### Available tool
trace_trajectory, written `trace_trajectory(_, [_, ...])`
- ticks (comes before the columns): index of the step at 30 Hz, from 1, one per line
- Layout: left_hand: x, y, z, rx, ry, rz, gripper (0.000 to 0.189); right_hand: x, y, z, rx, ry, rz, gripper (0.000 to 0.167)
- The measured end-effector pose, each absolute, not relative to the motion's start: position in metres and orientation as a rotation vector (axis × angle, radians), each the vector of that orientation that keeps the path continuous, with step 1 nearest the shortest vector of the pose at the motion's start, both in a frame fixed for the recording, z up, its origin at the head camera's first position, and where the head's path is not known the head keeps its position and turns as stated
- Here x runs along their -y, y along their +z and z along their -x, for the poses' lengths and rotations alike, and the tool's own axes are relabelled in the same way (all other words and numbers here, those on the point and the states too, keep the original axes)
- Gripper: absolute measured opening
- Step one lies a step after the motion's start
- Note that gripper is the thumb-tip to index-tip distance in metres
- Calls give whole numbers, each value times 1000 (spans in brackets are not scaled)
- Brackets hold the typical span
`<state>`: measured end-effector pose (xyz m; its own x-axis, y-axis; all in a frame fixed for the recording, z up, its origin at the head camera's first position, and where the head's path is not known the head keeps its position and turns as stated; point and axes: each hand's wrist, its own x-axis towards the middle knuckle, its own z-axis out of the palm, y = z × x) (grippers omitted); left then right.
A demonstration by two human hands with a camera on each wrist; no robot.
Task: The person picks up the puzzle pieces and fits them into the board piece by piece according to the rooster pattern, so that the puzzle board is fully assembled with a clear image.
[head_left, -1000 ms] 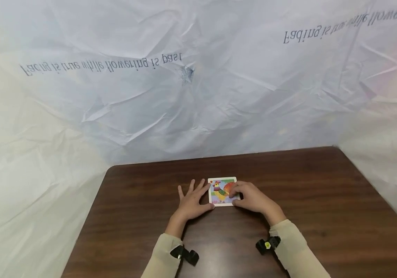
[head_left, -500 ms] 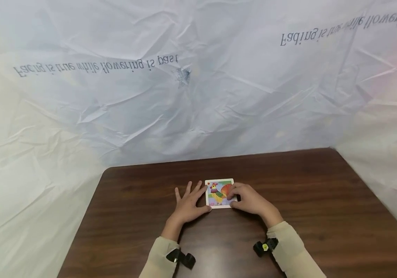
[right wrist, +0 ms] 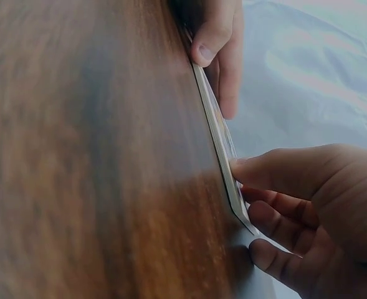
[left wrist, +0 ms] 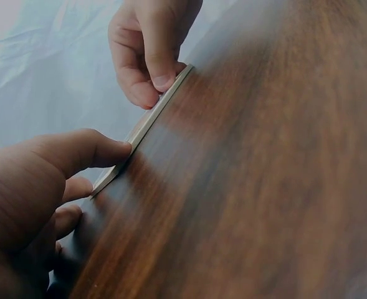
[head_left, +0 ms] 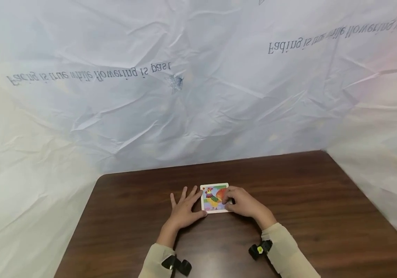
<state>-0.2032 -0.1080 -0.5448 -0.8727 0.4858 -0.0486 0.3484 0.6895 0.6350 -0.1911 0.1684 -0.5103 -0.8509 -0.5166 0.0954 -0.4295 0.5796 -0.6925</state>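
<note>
A thin square board [head_left: 214, 199] with a colourful rooster picture and a white border lies flat near the far side of the brown table. My left hand [head_left: 183, 211] is spread at its left side, thumb tip [left wrist: 122, 149] and index finger touching the border. On the right, my right hand [head_left: 244, 203] has its fingers bent over the picture, with thumb and index fingertips close together on the face and covering part of the rooster's tail. Cannot tell whether they pinch anything there. Seen edge-on in the right wrist view, the board [right wrist: 215, 134] shows a pale, thin side.
The dark wood table [head_left: 198, 239] ends at a back edge just beyond the board. White crinkled sheeting [head_left: 132, 116] with printed lettering hangs behind it and along both sides. A black strap [head_left: 177, 265] sits at each sleeve cuff.
The head view has shifted slightly, so board, hands and table appear lower and further left. Both hands keep about the same place on the board.
</note>
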Motion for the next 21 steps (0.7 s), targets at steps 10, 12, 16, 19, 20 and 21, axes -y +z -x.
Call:
trace_trajectory(10, [111, -546, 199, -2705, 942, -666, 79, -171, -519, 190, -2663, -1148, 857, 11])
trace_trajectory(12, [111, -548, 196, -2695, 936, -656, 80, -172, -521, 188, -2650, -1152, 864, 12])
trace_trajectory(16, [110, -547, 195, -2699, 933, -655, 83, -174, -522, 187, -2648, -1161, 875, 13])
trace_trajectory(19, [107, -546, 196, -2726, 949, -658, 85, -175, -520, 188, -2669, -1175, 881, 16])
trace_trajectory(20, [106, -546, 197, -2731, 955, -659, 85, -177, -520, 188, -2676, -1174, 871, 17])
trace_trajectory(21, [105, -546, 196, -2732, 947, -658, 84, -178, -519, 187, -2684, -1171, 858, 18])
